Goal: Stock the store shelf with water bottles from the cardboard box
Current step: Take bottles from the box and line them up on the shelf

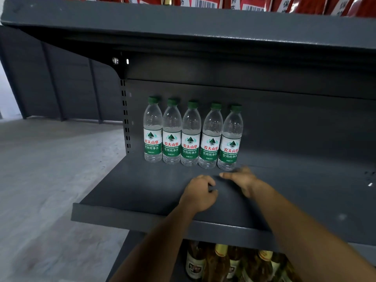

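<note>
Several clear water bottles (191,135) with green caps and green-and-white labels stand upright in a row at the back left of the dark grey shelf (142,188). My left hand (200,192) hovers over the shelf in front of the row, fingers curled, holding nothing. My right hand (242,180) is just right of it, fingers apart, empty, its fingertips close to the foot of the rightmost bottle (231,139). The cardboard box is out of view.
The shelf board above (203,31) overhangs the bottles and carries red packages (305,5). Glass bottles with gold caps (223,259) stand on the level below. Grey floor (50,180) lies to the left. The shelf's right part (305,180) is bare.
</note>
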